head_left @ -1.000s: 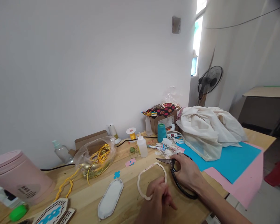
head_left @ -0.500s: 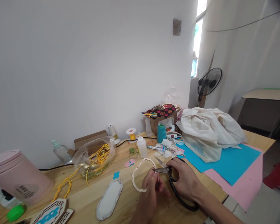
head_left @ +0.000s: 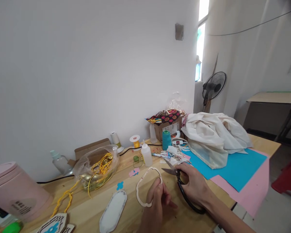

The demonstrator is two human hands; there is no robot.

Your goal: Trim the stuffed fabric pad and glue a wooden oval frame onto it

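My left hand (head_left: pixel 158 194) pinches the right side of a thin, pale frame (head_left: pixel 137 191) with a wavy outline and an open middle. A pair of black-handled scissors (head_left: pixel 189 203) is in my right hand (head_left: pixel 194 183); the blades are apart and point left, just clear of the frame. Left of the frame, a white elongated panel (head_left: pixel 113 212) with a patterned rim lies on the wooden table (head_left: pixel 87 212). Near its top end sits a blue paper flower (head_left: pixel 120 185). Pink and blue paper flowers (head_left: pixel 134 172) lie farther back.
Behind my hands stand a white squeeze bottle (head_left: pixel 146 155), a teal thread cone (head_left: pixel 166 140) and paper scraps (head_left: pixel 173 154). Blue sheet (head_left: pixel 240 166) and white cloth (head_left: pixel 215 136) lie right. A plastic bag of bells and yellow cord (head_left: pixel 99 168) and a pink bin (head_left: pixel 16 191) stand left.
The scissor blades, earlier at the frame's edge by my left fingers, have drawn away to the right. My left hand has turned the frame slightly. The whole view has shifted a little.
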